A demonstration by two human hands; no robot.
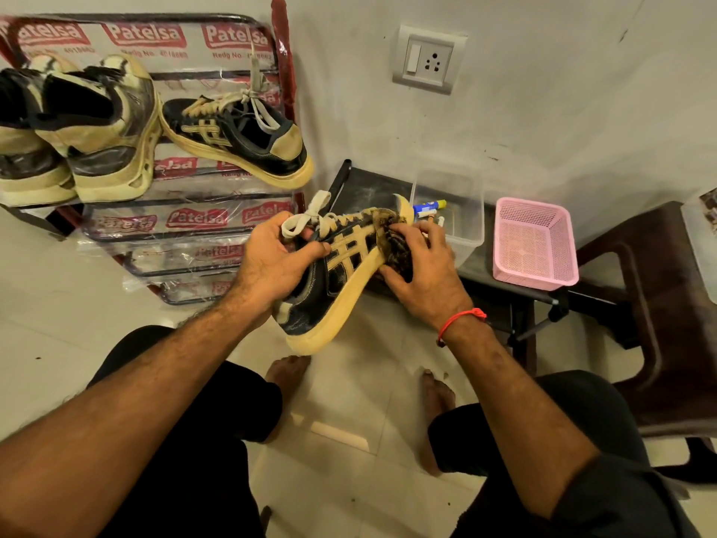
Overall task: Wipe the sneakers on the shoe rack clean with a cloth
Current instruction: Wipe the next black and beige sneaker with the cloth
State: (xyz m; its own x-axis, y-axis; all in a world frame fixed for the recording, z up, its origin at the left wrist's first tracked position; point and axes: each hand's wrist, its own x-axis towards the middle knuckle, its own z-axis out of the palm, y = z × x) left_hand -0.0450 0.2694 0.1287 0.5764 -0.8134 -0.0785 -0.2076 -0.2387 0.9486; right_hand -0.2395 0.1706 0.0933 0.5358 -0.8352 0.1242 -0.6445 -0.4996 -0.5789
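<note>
Tiled floor [46, 266], plastic-wrapped shoe rack [194, 223], grey wall [543, 91]

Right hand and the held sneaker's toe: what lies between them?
In the head view, a dark cloth lies between the right hand and the toe of the held sneaker.

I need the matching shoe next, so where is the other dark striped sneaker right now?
In the head view, the other dark striped sneaker sits on the shoe rack's top shelf at upper left, right of the bulky cream sneakers.
</note>
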